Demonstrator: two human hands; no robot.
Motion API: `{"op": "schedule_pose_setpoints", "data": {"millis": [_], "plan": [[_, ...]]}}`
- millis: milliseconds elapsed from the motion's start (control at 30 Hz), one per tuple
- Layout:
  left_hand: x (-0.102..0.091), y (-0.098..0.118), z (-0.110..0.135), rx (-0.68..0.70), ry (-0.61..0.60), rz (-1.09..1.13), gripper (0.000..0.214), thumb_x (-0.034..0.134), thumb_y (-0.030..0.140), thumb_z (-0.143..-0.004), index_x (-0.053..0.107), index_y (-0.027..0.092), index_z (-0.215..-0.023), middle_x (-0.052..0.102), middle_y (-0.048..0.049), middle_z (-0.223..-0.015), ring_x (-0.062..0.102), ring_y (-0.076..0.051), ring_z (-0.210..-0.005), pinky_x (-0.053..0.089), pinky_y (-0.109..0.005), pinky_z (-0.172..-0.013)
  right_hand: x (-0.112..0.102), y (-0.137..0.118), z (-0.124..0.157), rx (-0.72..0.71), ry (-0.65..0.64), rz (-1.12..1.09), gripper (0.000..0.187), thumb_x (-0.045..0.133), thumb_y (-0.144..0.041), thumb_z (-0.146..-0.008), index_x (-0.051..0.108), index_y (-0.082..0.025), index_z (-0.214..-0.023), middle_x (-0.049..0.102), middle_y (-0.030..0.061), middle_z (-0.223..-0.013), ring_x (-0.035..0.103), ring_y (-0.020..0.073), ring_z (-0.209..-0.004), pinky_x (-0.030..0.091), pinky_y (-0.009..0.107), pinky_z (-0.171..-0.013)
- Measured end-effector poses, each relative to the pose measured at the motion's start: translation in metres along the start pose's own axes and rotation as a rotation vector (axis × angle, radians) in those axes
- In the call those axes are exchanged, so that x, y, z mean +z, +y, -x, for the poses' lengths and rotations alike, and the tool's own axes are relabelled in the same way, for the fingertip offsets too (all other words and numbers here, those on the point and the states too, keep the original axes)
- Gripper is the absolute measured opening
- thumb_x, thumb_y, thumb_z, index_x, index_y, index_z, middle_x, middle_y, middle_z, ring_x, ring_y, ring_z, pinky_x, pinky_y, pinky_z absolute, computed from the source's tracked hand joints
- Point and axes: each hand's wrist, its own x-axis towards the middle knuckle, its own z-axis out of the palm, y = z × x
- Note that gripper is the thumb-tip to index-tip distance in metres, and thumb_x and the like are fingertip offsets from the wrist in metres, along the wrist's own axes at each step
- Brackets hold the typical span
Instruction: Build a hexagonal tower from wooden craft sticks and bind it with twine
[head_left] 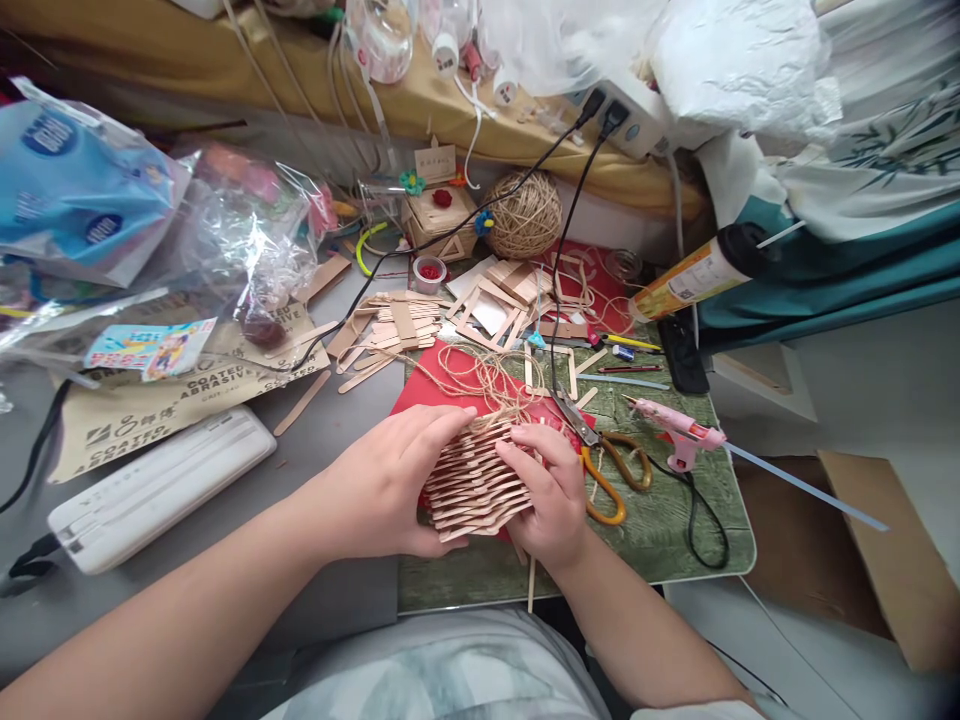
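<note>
Between both hands sits a structure of layered popsicle sticks (pixel 480 485), its many thin edges facing me. My left hand (pixel 390 475) wraps its left side, fingers over the top and thumb below. On the right side, my right hand (pixel 551 490) grips it with bent fingers. Loose twine (pixel 487 375) lies tangled just behind it on a red sheet (pixel 424 385). Right of my right hand lie scissors (pixel 607 490) with orange handles. A pink glue gun (pixel 679 430) with a long glue stick rests farther right.
Popsicle sticks (pixel 405 320) lie piled behind the work. Farther back are a twine ball (pixel 525 213) and a small wooden box (pixel 439 220). A tilted drink cup (pixel 697 270) stands at right. Black cords (pixel 555 330) cross the table. A white power strip (pixel 165 490) lies left.
</note>
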Motion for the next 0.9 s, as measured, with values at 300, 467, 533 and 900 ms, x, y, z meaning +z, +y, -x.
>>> {"op": "schedule_pose_setpoints", "data": {"millis": [300, 467, 533, 900], "plan": [[-0.001, -0.001, 0.000, 0.009, 0.007, 0.003, 0.112, 0.087, 0.043, -0.078, 0.021, 0.022, -0.166, 0.057, -0.0218, -0.151, 0.061, -0.037, -0.133, 0.053, -0.053, -0.111, -0.005, 0.006, 0.002, -0.003, -0.008, -0.102, 0.060, 0.068, -0.043, -0.099, 0.052, -0.022, -0.153, 0.065, 0.0168, -0.132, 0.068, 0.0331, -0.125, 0.063, 0.060, -0.103], [-0.003, -0.004, 0.001, 0.023, -0.023, -0.003, 0.126, 0.090, 0.067, -0.072, 0.021, 0.021, -0.166, 0.056, -0.0243, -0.153, 0.059, -0.041, -0.136, 0.051, -0.057, -0.113, -0.006, 0.008, 0.002, -0.008, -0.018, -0.097, 0.057, 0.065, -0.044, -0.102, 0.053, -0.021, -0.152, 0.065, 0.0161, -0.130, 0.068, 0.0324, -0.125, 0.063, 0.060, -0.103], [-0.004, -0.005, 0.001, 0.037, -0.030, -0.004, 0.129, 0.088, 0.074, -0.070, 0.021, 0.021, -0.166, 0.056, -0.0247, -0.152, 0.060, -0.042, -0.137, 0.050, -0.057, -0.115, -0.006, 0.008, 0.003, -0.013, -0.022, -0.079, 0.052, 0.062, -0.043, -0.103, 0.054, -0.024, -0.151, 0.065, 0.0144, -0.130, 0.068, 0.0312, -0.124, 0.064, 0.060, -0.102], [-0.008, -0.010, -0.001, 0.026, -0.009, 0.109, 0.089, 0.055, 0.078, -0.097, 0.033, 0.021, -0.162, 0.060, -0.0196, -0.149, 0.062, -0.035, -0.132, 0.050, -0.049, -0.111, 0.001, 0.007, 0.012, -0.020, 0.061, -0.158, 0.043, 0.067, -0.030, -0.099, 0.063, -0.021, -0.140, 0.064, 0.0138, -0.125, 0.068, 0.0304, -0.117, 0.063, 0.064, -0.102]]}}
